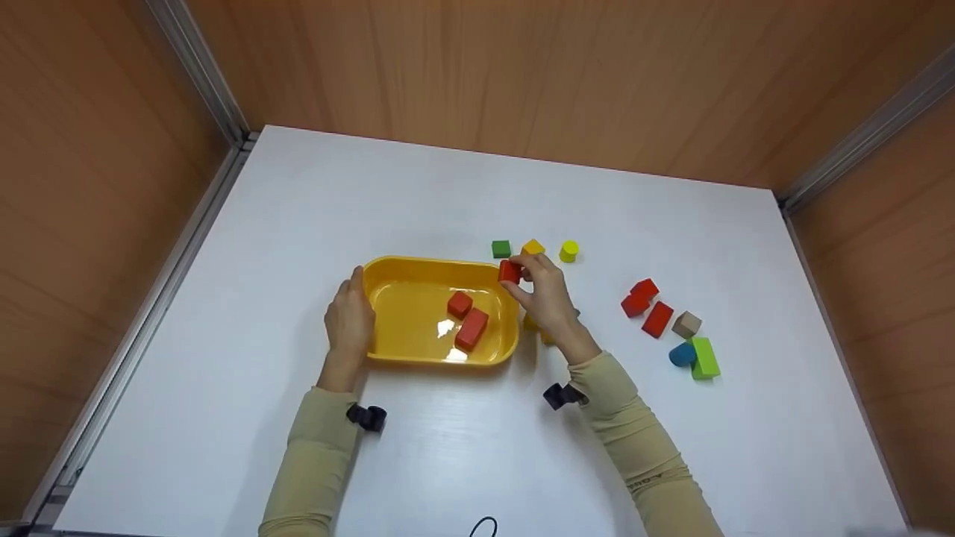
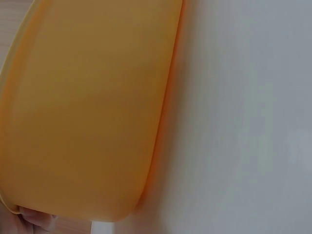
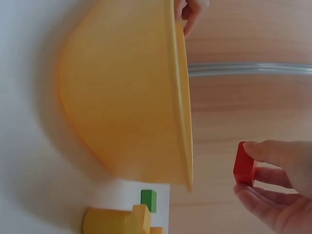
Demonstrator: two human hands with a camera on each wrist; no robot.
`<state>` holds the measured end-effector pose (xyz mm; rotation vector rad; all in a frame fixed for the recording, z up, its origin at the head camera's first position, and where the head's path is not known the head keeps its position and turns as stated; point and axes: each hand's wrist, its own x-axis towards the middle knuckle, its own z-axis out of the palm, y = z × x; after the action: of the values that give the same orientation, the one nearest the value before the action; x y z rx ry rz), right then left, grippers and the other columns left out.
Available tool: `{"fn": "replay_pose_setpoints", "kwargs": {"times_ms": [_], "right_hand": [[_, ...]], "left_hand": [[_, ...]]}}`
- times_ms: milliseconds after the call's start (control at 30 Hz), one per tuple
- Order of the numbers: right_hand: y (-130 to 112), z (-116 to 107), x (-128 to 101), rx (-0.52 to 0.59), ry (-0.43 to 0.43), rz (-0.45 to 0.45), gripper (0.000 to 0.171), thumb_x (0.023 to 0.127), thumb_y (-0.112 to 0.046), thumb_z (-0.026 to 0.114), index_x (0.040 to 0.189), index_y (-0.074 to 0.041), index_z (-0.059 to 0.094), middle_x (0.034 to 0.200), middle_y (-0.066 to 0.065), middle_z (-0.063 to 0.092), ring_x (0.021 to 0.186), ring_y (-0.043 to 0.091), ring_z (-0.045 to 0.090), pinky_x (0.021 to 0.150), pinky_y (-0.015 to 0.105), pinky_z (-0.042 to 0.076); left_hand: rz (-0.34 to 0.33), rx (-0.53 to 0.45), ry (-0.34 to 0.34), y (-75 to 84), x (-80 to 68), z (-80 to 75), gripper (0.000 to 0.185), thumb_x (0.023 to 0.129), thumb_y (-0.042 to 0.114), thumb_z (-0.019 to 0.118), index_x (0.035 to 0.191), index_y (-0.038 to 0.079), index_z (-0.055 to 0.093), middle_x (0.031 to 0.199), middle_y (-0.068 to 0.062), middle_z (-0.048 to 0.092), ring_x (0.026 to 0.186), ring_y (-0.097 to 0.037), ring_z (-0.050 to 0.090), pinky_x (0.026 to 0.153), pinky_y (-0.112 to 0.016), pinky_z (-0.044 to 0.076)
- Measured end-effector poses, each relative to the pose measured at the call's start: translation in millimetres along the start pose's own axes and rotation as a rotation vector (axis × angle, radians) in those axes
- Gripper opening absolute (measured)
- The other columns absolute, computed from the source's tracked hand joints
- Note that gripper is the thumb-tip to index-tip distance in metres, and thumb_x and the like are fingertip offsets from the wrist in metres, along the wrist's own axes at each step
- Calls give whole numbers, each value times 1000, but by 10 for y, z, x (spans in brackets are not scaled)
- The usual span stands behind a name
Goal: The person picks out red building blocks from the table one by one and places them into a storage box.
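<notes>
Pinching red block [image 3: 244, 165] | right hand [image 1: 543, 294] grip | left hand [image 1: 348, 321] holds tub [image 1: 388, 270]; head view alone shows 2 blocks inside

Toward the table's [image 1: 313, 209] far edge we see a green cube [image 1: 501, 248], a yellow block [image 1: 533, 247] and a yellow cylinder [image 1: 568, 250]. Near its right edge lie three red blocks [image 1: 646, 303], a tan cube [image 1: 686, 324], a blue cylinder [image 1: 681, 353] and a green block [image 1: 703, 358].

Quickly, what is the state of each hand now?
Left hand: holds the rim of the yellow tub.
Right hand: pinches a red block above the tub's edge.
</notes>
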<state>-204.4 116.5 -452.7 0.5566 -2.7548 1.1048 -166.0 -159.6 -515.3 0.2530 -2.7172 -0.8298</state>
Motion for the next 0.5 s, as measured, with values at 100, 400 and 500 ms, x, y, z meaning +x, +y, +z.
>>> {"fn": "replay_pose_setpoints", "kwargs": {"times_ms": [100, 400, 500], "right_hand": [[-70, 43, -27, 10, -2, -40, 37, 77, -14, 68, 109, 0, 58, 102, 13, 54, 84, 23, 56, 76, 31, 49], [-243, 226, -98, 55, -112, -141, 36, 78, -13, 67, 110, -1, 57, 101, 9, 54, 90, 17, 54, 79, 23, 47], [-283, 290, -115, 51, -154, -156, 35, 79, -13, 66, 110, -2, 56, 103, 9, 52, 92, 16, 53, 80, 21, 46]], "left_hand": [[0, -5, 6, 8, -2, -5, 39, 88, -5, 44, 127, -5, 43, 94, -24, 57, 74, -36, 59, 60, -44, 49], [-20, -30, -29, 16, -10, -14, 40, 89, -5, 43, 129, -5, 39, 100, -23, 56, 81, -35, 59, 67, -43, 50], [-24, -31, -33, 19, -9, -17, 40, 90, -4, 42, 130, -5, 39, 99, -23, 56, 80, -35, 59, 67, -43, 50]]}}
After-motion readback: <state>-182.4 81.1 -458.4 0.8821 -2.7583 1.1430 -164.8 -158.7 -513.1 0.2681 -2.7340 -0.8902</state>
